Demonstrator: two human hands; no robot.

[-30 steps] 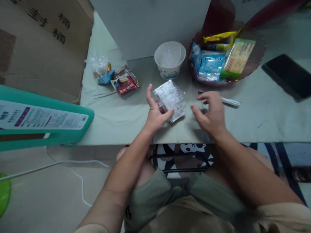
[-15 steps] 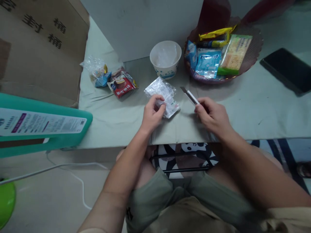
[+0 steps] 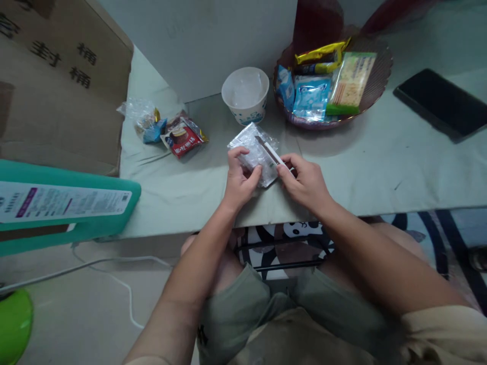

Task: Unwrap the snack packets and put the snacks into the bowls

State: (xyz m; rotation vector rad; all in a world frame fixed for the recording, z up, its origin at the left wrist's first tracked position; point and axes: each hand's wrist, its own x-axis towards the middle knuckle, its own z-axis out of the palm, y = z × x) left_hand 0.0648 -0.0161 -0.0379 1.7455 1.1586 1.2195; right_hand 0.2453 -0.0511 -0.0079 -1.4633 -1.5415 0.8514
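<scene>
Leftward goes the right hand (image 3: 304, 182) since half a second ago, bringing the small cutter (image 3: 269, 150) from over the bare table (image 3: 361, 167) onto the clear plastic packet (image 3: 247, 149); that hand is closed round the cutter's handle, blade lying across the packet; the left hand (image 3: 239, 180) pinches the packet's near edge, pinning it to the table just before the paper cup (image 3: 245, 96); the work looks safest with the film held taut and the left fingertips behind the blade.

The cardboard box (image 3: 57, 86) runs off the upper left edge; the right hand (image 3: 304, 182) hides the rear of the white cutter (image 3: 269, 150).
</scene>
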